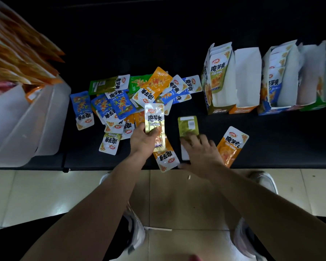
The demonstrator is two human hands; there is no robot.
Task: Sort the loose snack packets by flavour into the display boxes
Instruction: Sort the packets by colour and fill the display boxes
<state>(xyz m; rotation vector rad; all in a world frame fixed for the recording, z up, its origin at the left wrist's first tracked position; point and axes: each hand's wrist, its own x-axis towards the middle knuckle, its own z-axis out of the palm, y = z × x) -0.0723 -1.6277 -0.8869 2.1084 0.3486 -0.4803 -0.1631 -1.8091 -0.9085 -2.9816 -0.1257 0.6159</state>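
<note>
Snack packets (120, 98) lie in a loose heap on the black table (271, 138), left of the display boxes (218, 81) that stand along its right side. We record our left hand (142, 140) gripping one olive packet (154, 121), curled round its lower end. Our right hand (201, 151) is spread flat, resting on a face-down olive packet (188, 126). An orange packet (231, 144) lies just beside that hand.

left hand (142, 137) grips a gold packet (154, 117); right hand (201, 149) rests flat on a face-down olive packet (188, 126).
</note>
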